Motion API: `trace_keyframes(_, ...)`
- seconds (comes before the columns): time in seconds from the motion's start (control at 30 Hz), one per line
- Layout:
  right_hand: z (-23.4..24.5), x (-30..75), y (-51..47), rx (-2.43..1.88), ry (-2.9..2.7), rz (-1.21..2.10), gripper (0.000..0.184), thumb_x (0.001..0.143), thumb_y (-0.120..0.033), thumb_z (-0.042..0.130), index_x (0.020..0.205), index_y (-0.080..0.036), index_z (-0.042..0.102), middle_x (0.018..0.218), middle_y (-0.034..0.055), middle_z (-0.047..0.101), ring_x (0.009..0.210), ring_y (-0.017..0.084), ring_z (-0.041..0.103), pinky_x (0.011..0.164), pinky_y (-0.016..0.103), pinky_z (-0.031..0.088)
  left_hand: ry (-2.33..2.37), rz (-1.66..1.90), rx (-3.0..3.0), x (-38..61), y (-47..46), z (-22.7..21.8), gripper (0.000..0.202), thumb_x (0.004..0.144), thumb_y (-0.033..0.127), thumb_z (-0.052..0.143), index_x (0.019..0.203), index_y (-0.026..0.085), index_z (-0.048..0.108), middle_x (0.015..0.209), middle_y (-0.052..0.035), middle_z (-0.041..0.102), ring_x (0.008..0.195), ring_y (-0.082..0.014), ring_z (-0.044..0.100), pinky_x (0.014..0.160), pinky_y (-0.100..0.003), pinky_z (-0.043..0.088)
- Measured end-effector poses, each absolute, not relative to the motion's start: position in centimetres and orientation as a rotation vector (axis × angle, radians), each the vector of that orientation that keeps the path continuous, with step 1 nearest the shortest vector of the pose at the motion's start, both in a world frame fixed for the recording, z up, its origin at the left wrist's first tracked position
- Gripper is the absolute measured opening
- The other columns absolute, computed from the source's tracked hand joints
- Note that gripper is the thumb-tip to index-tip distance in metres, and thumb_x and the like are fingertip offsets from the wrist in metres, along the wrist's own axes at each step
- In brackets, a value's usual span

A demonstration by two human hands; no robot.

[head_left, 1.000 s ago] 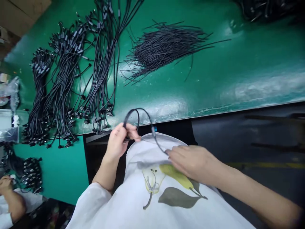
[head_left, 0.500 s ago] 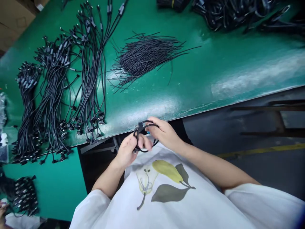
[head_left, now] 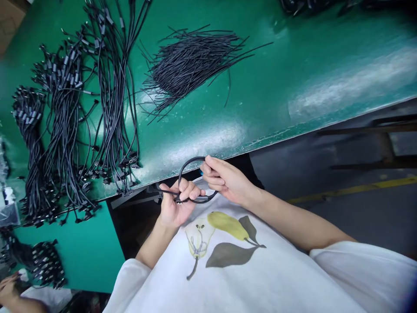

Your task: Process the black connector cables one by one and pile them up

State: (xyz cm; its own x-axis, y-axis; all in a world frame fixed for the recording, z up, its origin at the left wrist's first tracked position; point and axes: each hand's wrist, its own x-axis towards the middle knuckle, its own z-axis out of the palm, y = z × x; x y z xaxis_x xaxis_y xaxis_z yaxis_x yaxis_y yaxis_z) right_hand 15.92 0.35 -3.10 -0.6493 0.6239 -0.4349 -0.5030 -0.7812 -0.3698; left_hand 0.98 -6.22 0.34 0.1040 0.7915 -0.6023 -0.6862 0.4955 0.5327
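A black cable (head_left: 187, 164) is bent into a loop between my two hands, just off the table's front edge. My left hand (head_left: 178, 204) has its fingers curled over the lower side of the loop, where a metal connector shows by the palm. With closed fingertips, my right hand (head_left: 224, 178) pinches the upper right of the loop. A thicker grey sleeve (head_left: 199, 198) on the cable sits beside my left fingertips. Beyond my hands, a heap of thin black ties (head_left: 192, 65) lies on the green table (head_left: 260, 100).
Bundles of black cables (head_left: 65, 117) with connectors spread over the table's left side. More dark cables (head_left: 309, 5) lie at the far right. At lower left, a bundle (head_left: 48, 263) rests on another green surface, near another person's hand (head_left: 9, 289).
My left hand has turned palm up, fingers curling over the cable. My right hand now pinches the loop with fingers together. The view has shifted, with the table contents slightly higher and left.
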Motion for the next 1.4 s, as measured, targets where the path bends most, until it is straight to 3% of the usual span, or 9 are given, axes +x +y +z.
trace_keyframes(0.13,-3.0,15.7,0.3,-0.742,-0.361,2.352,0.042,0.086,-0.052,0.061,0.068,-0.018,0.044,0.055,-0.0103,0.023,0.041,0.002,0.013,0.036,0.015,0.013,1.016,1.086,0.252,0.9,-6.0,0.3,0.052,0.071,0.066,0.068,0.066,0.020,0.044,0.056,0.0076,0.028,0.054,-0.0097,0.039,0.079,-0.035,0.050)
trace_keyframes(0.23,-3.0,15.4,-0.1,-0.813,-0.660,2.108,0.041,0.086,-0.054,0.061,0.071,-0.017,0.052,0.062,-0.0050,0.040,0.050,0.005,0.037,0.045,0.016,0.034,1.176,1.072,0.391,0.8,-5.8,-0.2,0.046,0.081,0.057,0.065,0.065,0.018,0.048,0.056,0.0078,0.033,0.051,-0.0078,0.040,0.077,-0.034,0.050)
trace_keyframes(0.33,-3.3,15.3,-0.3,-0.803,-0.872,1.938,0.041,0.080,-0.057,0.067,0.094,-0.019,0.061,0.091,0.0024,0.057,0.083,0.011,0.057,0.067,0.020,0.048,1.233,1.013,0.539,0.5,-6.1,-0.8,0.046,0.083,0.057,0.062,0.064,0.016,0.052,0.055,0.0071,0.038,0.050,-0.0077,0.044,0.075,-0.032,0.050)
trace_keyframes(0.4,-3.6,15.4,-0.3,-0.637,-0.929,2.155,0.052,0.079,-0.060,0.066,0.112,-0.020,0.058,0.092,0.0029,0.061,0.081,0.012,0.061,0.063,0.021,0.049,1.198,0.924,0.595,0.3,-6.4,-1.3,0.046,0.084,0.057,0.060,0.064,0.016,0.054,0.052,0.0072,0.037,0.049,-0.0084,0.046,0.074,-0.033,0.050)
trace_keyframes(0.6,-3.8,15.4,-0.6,-0.709,-0.995,2.519,0.050,0.087,-0.058,0.056,0.107,-0.014,0.064,0.061,-0.0023,0.056,0.048,0.006,0.049,0.043,0.016,0.035,1.142,0.828,0.488,1.5,-7.1,-1.9,0.043,0.082,0.054,0.065,0.066,0.015,0.061,0.059,0.0011,0.057,0.060,-0.0127,0.058,0.083,-0.036,0.051)
trace_keyframes(0.7,-3.9,15.0,-0.9,-0.800,-0.824,2.394,0.045,0.088,-0.057,0.054,0.093,-0.014,0.065,0.070,-0.0002,0.059,0.056,0.007,0.052,0.049,0.018,0.039,1.183,0.806,0.368,2.0,-7.2,-1.1,0.033,0.077,0.042,0.074,0.099,0.019,0.067,0.098,-0.0042,0.070,0.094,-0.0205,0.066,0.094,-0.038,0.048)
trace_keyframes(0.83,-3.7,15.5,-0.5,-0.746,-0.933,2.507,0.043,0.085,-0.057,0.059,0.094,-0.014,0.063,0.083,0.0024,0.064,0.072,0.011,0.060,0.064,0.023,0.047,1.119,0.653,0.181,1.4,-7.8,0.2,0.061,0.073,0.026,0.076,0.130,0.023,0.055,0.124,-0.0090,0.065,0.116,-0.0299,0.060,0.102,-0.045,0.044)
trace_keyframes(1.13,-3.0,13.8,0.0,-0.937,-1.496,1.996,0.030,0.091,-0.043,0.051,0.080,-0.016,0.057,0.069,-0.0028,0.059,0.063,0.008,0.052,0.065,0.022,0.040,1.137,0.605,0.209,2.2,-8.0,-0.6,0.055,0.074,0.030,0.074,0.124,0.017,0.058,0.107,-0.0084,0.072,0.109,-0.0300,0.065,0.102,-0.047,0.045)
trace_keyframes(1.4,-3.1,16.4,1.9,-0.442,-1.355,2.736,0.035,0.083,-0.049,0.063,0.094,-0.017,0.056,0.063,-0.0036,0.059,0.040,0.008,0.051,0.037,0.017,0.039,0.894,0.467,0.228,1.0,-7.5,0.6,0.043,0.064,0.015,0.069,0.106,0.011,0.066,0.111,-0.0143,0.068,0.105,-0.0275,0.064,0.086,-0.035,0.050)
